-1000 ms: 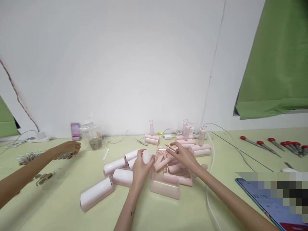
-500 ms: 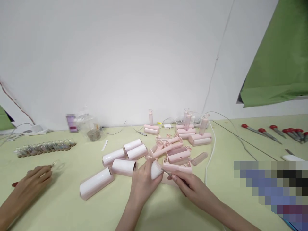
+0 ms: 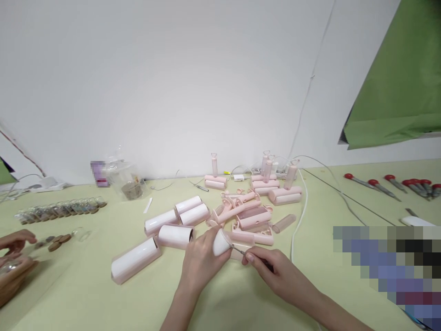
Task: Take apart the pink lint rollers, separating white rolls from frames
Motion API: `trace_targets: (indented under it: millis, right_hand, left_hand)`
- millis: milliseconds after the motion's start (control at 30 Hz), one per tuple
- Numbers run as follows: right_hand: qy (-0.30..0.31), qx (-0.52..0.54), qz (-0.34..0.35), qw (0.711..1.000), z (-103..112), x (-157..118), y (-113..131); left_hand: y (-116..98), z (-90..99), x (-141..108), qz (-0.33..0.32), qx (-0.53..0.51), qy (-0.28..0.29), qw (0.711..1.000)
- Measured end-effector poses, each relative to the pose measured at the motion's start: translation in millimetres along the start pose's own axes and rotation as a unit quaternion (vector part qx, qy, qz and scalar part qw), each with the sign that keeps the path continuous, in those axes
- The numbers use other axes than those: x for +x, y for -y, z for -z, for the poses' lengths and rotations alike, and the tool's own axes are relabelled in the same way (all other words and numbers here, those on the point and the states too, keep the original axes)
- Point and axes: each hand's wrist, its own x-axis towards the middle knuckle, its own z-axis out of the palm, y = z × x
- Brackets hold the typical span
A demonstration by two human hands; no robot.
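Observation:
My left hand (image 3: 201, 259) is wrapped round a white roll (image 3: 221, 242), whose end faces right. My right hand (image 3: 272, 266) grips a thin metal tool (image 3: 240, 250) with a dark handle, its tip at the edge of the roll's end. Several white rolls (image 3: 175, 236) in clear pinkish wrap lie left of my hands. Behind my hands is a pile of pink plastic parts (image 3: 253, 220), with a clear pink tube (image 3: 284, 223) at its right.
Assembled pink pieces (image 3: 285, 195) stand near the wall. At left, a co-worker's hands (image 3: 15, 262) are beside wooden discs (image 3: 60, 241) and a row of small glass items (image 3: 62, 209). A white cable (image 3: 299, 225) crosses the table; red-ended tools (image 3: 382, 189) lie right.
The co-worker's hand has drawn back left, uncovering the wooden discs, and a second hand shows. My right hand still works the tool at the roll's end; the view has shifted slightly.

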Motion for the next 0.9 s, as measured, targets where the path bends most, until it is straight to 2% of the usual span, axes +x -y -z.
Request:
trace_targets:
  millis: [167,400,567,733,800,900]
  right_hand:
    - [0.000,0.019,-0.014,1.000,-3,-2,0]
    - [-0.012,0.060,-0.005,0.998,-9,-2,-2]
    - [-0.006,0.063,-0.011,0.998,-11,0,-8]
    - [-0.038,0.056,-0.031,0.997,0,5,-13]
    - [-0.026,0.065,-0.031,0.997,4,5,-12]
    - [0.029,0.109,-0.034,0.993,1,2,-7]
  left_hand:
    - [1,3.0,2,-0.013,0.024,0.018,0.999]
    - [-2,-4.8,-1,-0.005,0.025,-0.032,0.999]
    - [-3,-1.0,0,0.003,0.022,-0.009,1.000]
    - [-7,0.2,0,0.008,-0.028,0.008,1.000]
    - [-7,-2.1,0,0.013,-0.021,-0.003,1.000]
    - [-5,-5.1,-1,0.020,-0.014,-0.013,1.000]
